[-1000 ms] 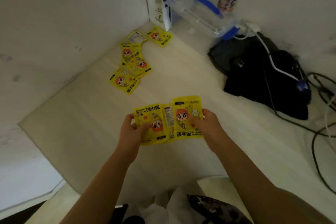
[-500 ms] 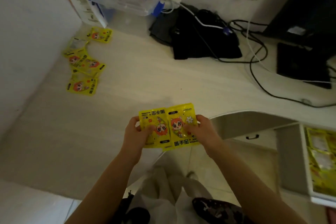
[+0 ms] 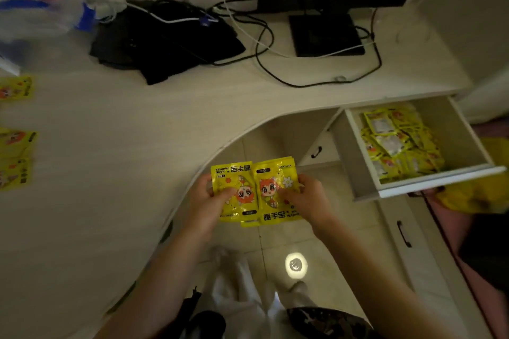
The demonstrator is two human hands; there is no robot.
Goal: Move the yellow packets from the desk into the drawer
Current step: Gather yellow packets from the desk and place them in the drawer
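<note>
I hold a small stack of yellow packets [image 3: 254, 191] with cartoon faces in both hands, just off the desk's curved front edge, above the floor. My left hand [image 3: 208, 201] grips the stack's left side, thumb on top. My right hand [image 3: 309, 201] grips its right side. The open drawer [image 3: 355, 146] is pulled out at the right, with several yellow packets [image 3: 399, 146] piled inside. More yellow packets [image 3: 15, 146] lie on the desk [image 3: 124, 159] at the far left edge.
A black cloth bundle [image 3: 165, 41] and tangled cables [image 3: 275, 49] lie at the back of the desk. A monitor's stand [image 3: 325, 33] is behind them. Closed drawers with black handles [image 3: 403, 234] sit below the open one. A blue-trimmed clear container [image 3: 35, 16] stands at the back left.
The view has swung right, from the desk's left corner to the open drawer. My hands have carried the packet stack off the desk top and past its front edge.
</note>
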